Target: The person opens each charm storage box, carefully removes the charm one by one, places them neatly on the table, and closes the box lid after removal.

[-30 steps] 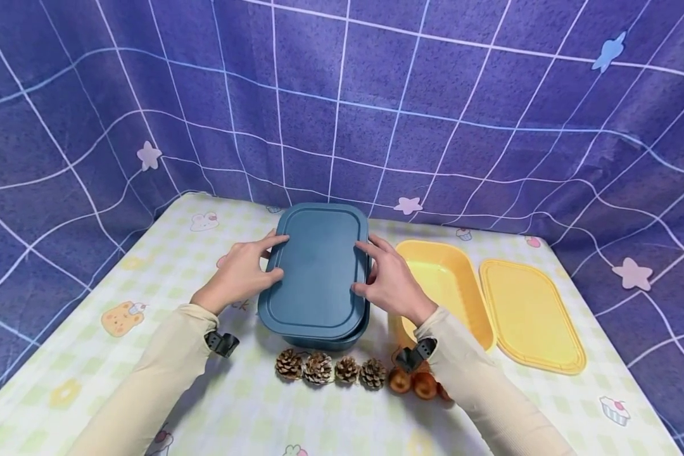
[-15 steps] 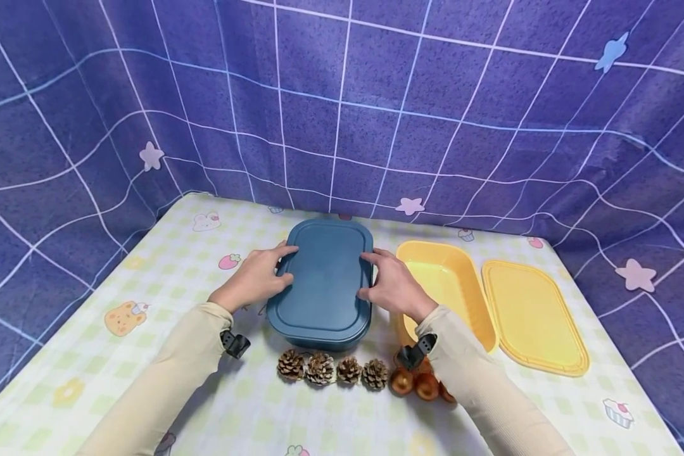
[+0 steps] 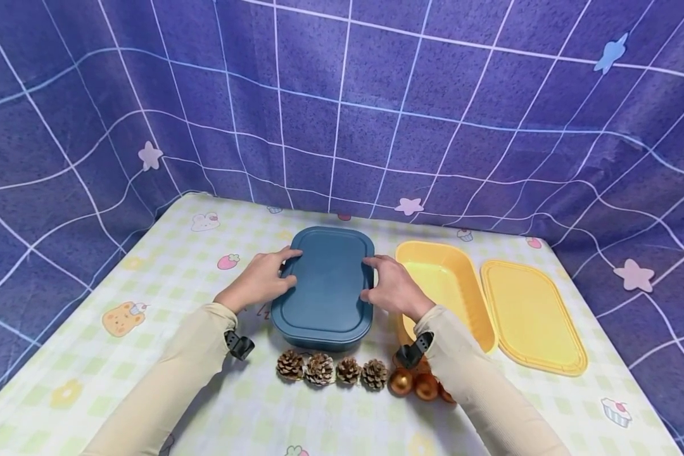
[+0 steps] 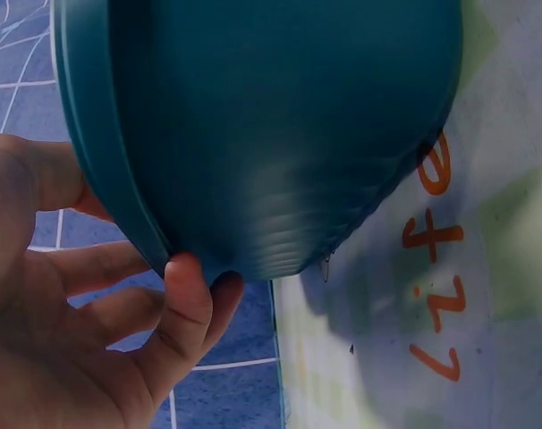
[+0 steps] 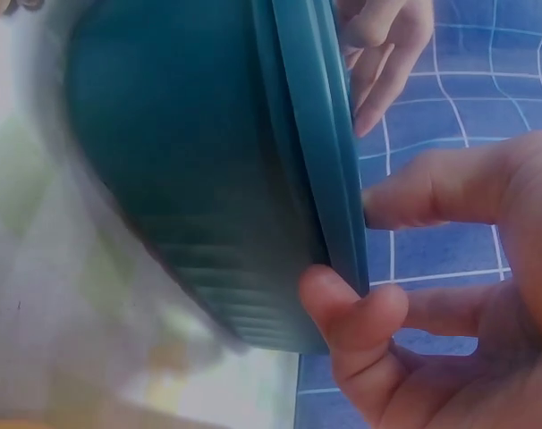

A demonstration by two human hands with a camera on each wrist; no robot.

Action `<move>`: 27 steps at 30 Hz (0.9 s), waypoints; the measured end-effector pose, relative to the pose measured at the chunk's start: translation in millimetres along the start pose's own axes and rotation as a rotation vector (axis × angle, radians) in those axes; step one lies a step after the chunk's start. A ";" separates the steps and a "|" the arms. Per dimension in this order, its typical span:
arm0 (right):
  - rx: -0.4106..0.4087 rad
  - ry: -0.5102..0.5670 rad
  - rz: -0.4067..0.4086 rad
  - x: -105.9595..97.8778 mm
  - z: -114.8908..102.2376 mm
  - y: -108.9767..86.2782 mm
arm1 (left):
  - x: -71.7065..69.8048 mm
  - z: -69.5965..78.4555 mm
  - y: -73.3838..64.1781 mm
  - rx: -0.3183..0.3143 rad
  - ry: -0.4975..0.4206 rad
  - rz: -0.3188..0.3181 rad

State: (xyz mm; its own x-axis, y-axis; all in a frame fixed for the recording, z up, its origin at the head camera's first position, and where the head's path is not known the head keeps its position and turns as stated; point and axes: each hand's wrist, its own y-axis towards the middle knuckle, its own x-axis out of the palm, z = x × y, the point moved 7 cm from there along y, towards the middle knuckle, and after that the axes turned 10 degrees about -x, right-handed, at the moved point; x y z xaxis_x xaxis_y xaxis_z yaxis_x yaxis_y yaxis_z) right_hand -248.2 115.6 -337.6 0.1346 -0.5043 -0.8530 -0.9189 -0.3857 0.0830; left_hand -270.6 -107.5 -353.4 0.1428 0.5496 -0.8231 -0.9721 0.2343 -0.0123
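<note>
A dark blue lid (image 3: 327,282) covers a matching rectangular box (image 3: 325,345) in the middle of the table. My left hand (image 3: 265,278) grips the lid's left edge, thumb on top and other fingertips at the rim's side in the left wrist view. On the opposite edge my right hand (image 3: 396,286) holds the lid likewise. From the right wrist view, a narrow gap shows between the lid's rim (image 5: 320,143) and the box wall (image 5: 190,170). The inside of the box is hidden.
A row of several pine cones (image 3: 319,369) lies before the box. Copper-coloured balls (image 3: 426,386) lie partly under my right forearm. To the right stand an uncovered yellow box (image 3: 441,269) and its yellow lid (image 3: 532,316) on the checked tablecloth (image 3: 194,380).
The blue lid has come down and slid slightly right and toward me, from lying askew to lining up over its box. Both hands moved with it, the left one more to the right.
</note>
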 end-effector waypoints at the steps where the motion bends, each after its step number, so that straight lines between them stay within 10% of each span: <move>1: 0.003 0.003 -0.001 0.9 0.7 0.0 | 0.4 -0.8 0.3 -0.004 -0.002 -0.003; 27: 0.002 -0.019 -0.035 2.8 0.3 -2.1 | 3.1 -12.3 0.5 -0.033 -0.034 -0.067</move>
State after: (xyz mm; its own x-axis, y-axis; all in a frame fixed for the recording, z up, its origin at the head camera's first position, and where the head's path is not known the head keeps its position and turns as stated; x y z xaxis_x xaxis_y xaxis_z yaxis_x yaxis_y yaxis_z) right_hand -246.0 115.2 -340.3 0.1599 -0.4755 -0.8651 -0.9143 -0.4017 0.0518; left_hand -273.0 -115.4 -362.9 0.2137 0.5607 -0.8000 -0.9656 0.2456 -0.0858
